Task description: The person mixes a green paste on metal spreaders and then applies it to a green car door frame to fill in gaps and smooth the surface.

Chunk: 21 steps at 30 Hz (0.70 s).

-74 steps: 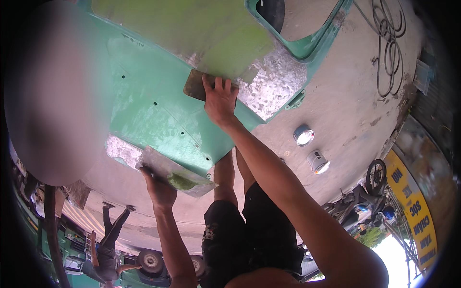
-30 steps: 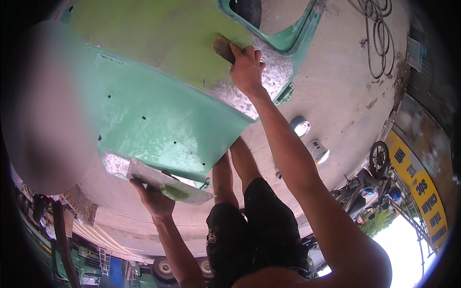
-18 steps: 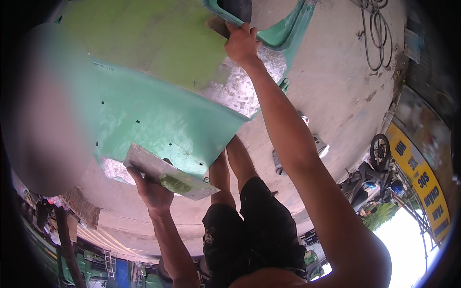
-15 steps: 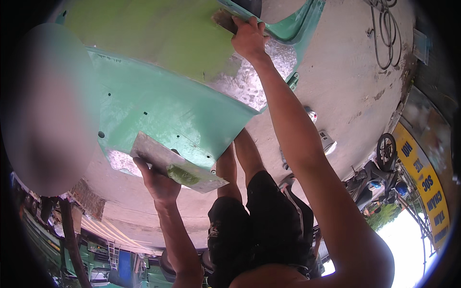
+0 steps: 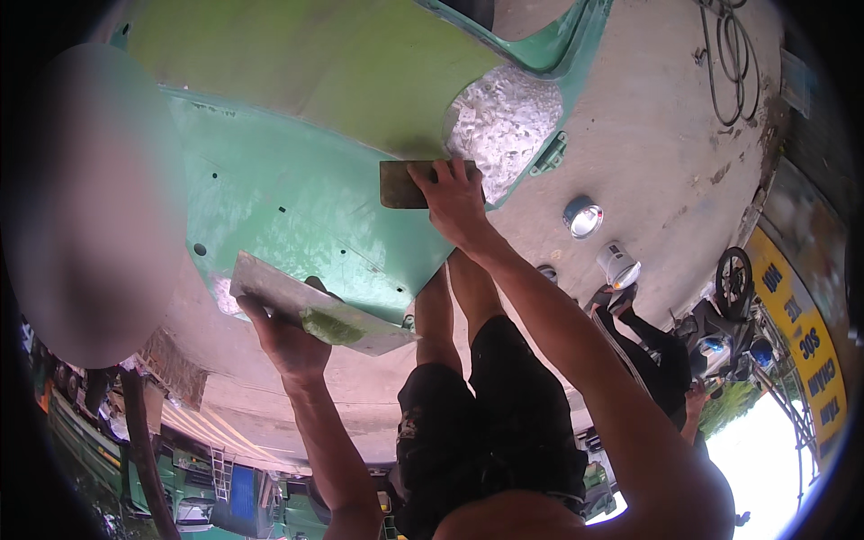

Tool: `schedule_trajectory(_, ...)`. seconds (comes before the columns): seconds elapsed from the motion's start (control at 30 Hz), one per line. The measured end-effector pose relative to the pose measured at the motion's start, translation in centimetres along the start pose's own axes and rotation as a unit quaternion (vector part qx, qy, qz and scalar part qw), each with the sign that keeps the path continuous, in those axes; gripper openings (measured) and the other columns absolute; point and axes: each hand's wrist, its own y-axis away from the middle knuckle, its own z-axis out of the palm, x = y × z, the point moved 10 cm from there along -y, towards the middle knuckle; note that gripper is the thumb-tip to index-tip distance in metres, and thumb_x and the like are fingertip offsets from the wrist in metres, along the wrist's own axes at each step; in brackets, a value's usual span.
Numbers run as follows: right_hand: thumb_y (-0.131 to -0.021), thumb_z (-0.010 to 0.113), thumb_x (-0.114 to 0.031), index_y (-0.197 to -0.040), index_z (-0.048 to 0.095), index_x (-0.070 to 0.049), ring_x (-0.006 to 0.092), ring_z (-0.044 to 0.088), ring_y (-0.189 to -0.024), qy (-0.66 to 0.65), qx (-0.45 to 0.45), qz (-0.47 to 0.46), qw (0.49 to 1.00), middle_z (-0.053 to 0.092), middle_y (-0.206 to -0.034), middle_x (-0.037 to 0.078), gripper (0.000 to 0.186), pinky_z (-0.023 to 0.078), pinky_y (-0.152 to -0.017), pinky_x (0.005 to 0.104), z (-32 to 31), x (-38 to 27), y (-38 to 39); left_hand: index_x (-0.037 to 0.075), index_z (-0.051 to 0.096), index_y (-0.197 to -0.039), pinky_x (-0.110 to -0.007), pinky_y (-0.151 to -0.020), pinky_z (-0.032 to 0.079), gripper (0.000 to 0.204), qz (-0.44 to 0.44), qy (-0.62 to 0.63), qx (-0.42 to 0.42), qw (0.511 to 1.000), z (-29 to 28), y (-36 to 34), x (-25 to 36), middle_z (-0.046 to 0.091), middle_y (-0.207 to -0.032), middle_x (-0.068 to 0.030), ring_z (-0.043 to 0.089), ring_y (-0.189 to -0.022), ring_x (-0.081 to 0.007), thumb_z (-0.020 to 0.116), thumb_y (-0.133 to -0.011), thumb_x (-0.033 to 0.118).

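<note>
Two flat tools are gripped now! The dark spreader (image 5: 398,186) is held by the right hand (image 5: 456,209), fingers curled down over its right half, the rest left jutting out leftward; it is seen just beside the silvery patch (image 5: 506,115) of the green panel (image 5: 270,171). Whether the panel is touched cannot be told. By the left hand (image 5: 295,346), clasped from below, the grey plate (image 5: 270,281) is held, green paste (image 5: 333,327) smeared right of the fingers.
</note>
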Motion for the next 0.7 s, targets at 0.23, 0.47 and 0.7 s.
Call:
schedule_trajectory(0.23, -0.079, 0.062, 0.0, -0.14, 0.056, -0.025, 0.0323, 0.048, -0.118, -0.068, 0.063, 0.168, 0.981, 0.05, -0.121, 0.01, 0.066, 0.043, -0.094, 0.0573, -6.8, 13.4, -6.5, 0.015, 0.049, -0.133, -0.041, -0.083, 0.05, 0.069, 0.027, -0.012, 0.044, 0.999, 2.0, 0.2, -1.6, 0.058, -0.11, -0.0064, 0.057, -0.098, -0.0245, 0.053, -0.091, 0.07)
schedule_trajectory(0.47, -0.083, 0.06, -0.007, -0.137, 0.059, -0.024, 0.0377, 0.043, -0.125, -0.11, 0.059, 0.215, 0.969, 0.047, -0.13, 0.014, 0.056, 0.038, -0.1, 0.0679, -6.6, 16.7, -9.1, 0.009, 0.043, -0.136, -0.04, -0.096, 0.046, 0.078, -0.005, -0.051, -0.031, 0.998, 3.0, -0.6, -2.8, 0.052, -0.117, -0.0064, 0.053, -0.108, -0.0228, 0.053, -0.09, 0.072)
schedule_trajectory(0.7, -0.077, 0.067, -0.008, -0.139, 0.057, -0.027, 0.0345, 0.045, -0.12, -0.096, 0.066, 0.212, 0.97, 0.05, -0.127, 0.007, 0.065, 0.042, -0.094, 0.0632, -5.6, 14.7, -8.9, 0.009, 0.047, -0.134, -0.041, -0.097, 0.046, 0.074, -0.034, -0.028, -0.125, 0.991, 4.7, -1.0, -3.5, 0.056, -0.117, -0.008, 0.056, -0.109, -0.0239, 0.048, -0.093, 0.07)
